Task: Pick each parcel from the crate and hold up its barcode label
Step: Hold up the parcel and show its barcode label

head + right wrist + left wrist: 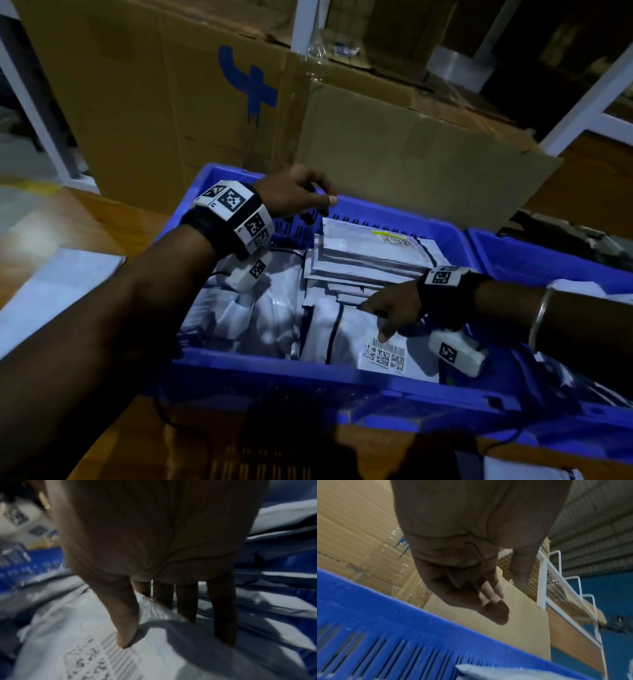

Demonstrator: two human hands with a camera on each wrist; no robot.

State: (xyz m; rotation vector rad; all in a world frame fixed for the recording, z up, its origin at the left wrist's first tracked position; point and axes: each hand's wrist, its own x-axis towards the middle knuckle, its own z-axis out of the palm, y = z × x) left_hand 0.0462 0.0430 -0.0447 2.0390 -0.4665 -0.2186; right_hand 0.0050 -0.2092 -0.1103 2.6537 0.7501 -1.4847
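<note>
While the right hand (390, 310) is down in the blue slotted plastic crate (342, 371), it has the white poly-mailer parcel with the printed barcode label (346, 339) at the crate's 5 o'clock corner: thumb on top at the label's edge, fingers tucked over the parcel's far edge. Looks like a pinch forming, not a firm grip yet. Left hand (294, 195) hangs over the 11 o'clock rim, fingers loosely curled, holding nothing.

Risks, my read:
- film is slick and soft, so the thin pinch could slip on lift
- thumb sits on the barcode, so it may cover the label when held up
- fingers sit among the stacked flat white mailers (370, 257) at 1 o'clock, so a neighbour could come up with it

Around: crumpled white bags (246, 308) at 9 o'clock, brown cardboard cartons (164, 96) behind at 12, second blue crate (548, 260) at 3. Nothing blocks a straight lift.
</note>
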